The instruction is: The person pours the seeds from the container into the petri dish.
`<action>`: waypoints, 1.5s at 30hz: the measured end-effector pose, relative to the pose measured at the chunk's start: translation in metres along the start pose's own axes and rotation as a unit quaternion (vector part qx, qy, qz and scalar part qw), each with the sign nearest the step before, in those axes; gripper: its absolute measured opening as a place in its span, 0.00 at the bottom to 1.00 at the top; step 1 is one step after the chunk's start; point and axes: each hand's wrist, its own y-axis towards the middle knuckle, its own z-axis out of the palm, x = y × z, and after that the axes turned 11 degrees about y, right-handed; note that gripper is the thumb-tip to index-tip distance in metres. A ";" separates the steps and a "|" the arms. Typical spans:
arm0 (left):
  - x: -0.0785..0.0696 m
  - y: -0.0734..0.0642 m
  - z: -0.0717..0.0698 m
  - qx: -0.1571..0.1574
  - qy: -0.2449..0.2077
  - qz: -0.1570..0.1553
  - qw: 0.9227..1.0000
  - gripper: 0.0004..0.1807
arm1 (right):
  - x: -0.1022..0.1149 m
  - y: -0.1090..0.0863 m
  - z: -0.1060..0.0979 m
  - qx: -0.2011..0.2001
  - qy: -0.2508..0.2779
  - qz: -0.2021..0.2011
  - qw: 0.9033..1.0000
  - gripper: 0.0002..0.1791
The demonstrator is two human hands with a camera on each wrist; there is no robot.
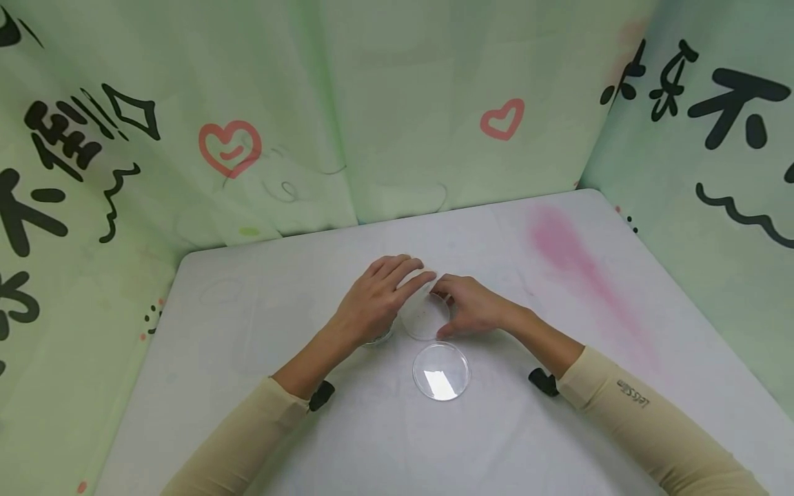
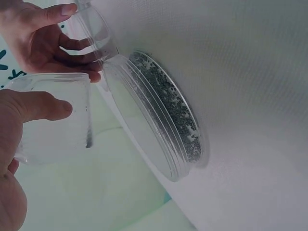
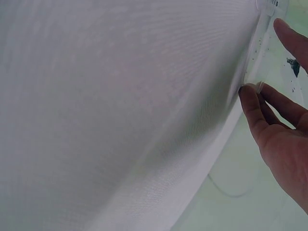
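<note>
My left hand grips a clear plastic container, with a few dark grains in one corner. The container is tilted above the table, near a clear round dish. My right hand holds this dish by its edge, thumb at the near side and fingers at the far side. Dark specks show beside the right fingers. Below the left hand stands another round dish with a layer of dark green granules, mostly hidden in the head view. A clear round lid or dish lies nearest me.
A white cloth covers the table, with a pink stain at the right. Green curtains with drawn hearts and black characters stand behind and at both sides.
</note>
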 end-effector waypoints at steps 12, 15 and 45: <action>-0.001 0.002 -0.002 0.006 0.014 0.009 1.000 0.30 | 0.001 0.001 0.000 0.002 0.004 0.000 1.000 0.39; -0.001 0.001 -0.003 0.010 0.013 0.008 1.000 0.31 | 0.002 0.001 0.001 0.005 0.008 0.005 1.000 0.39; 0.000 0.000 -0.006 0.024 0.032 0.027 0.999 0.38 | 0.004 0.000 0.001 0.005 0.002 0.021 1.000 0.38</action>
